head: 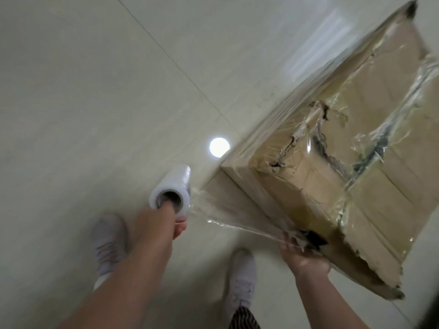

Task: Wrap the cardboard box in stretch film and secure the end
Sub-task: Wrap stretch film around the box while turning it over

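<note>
— Closest to the body, under the wrists, what shows?
— Two pale shoes on the floor point(95, 91): the left shoe point(108, 241) behind the left fingers and the right shoe point(240, 281) between the two forearms.

— And the hands?
— The left hand point(159, 224) has its fingers pushed into the open core of the roll of stretch film point(173, 186), and the thumb is curled against the roll's rim, so the roll hangs on that hand. The right hand point(303, 254) is curled under the near, torn corner of the cardboard box point(332, 186). Its fingertips point(285, 241) press the bunched film there.

— What joins them?
— A film sheet point(232, 210) runs taut from the roll, just right of the left fingers, to the corner at the right fingertips. Its near edge is a bright, gathered line.

— Where is the box?
— Beyond and to the right of the right fingers, seen at a slant. I cannot tell whether it lies flat. Wrinkled film covers its top and long side, and ragged tears mark the top face and the near edges.

— Any room to move?
— Left of the left fingers and beyond them the tiles lie open, crossed by one grout line point(166, 55). A round light reflection point(219, 147) sits just past the roll, beside the box's far-left edge.
</note>
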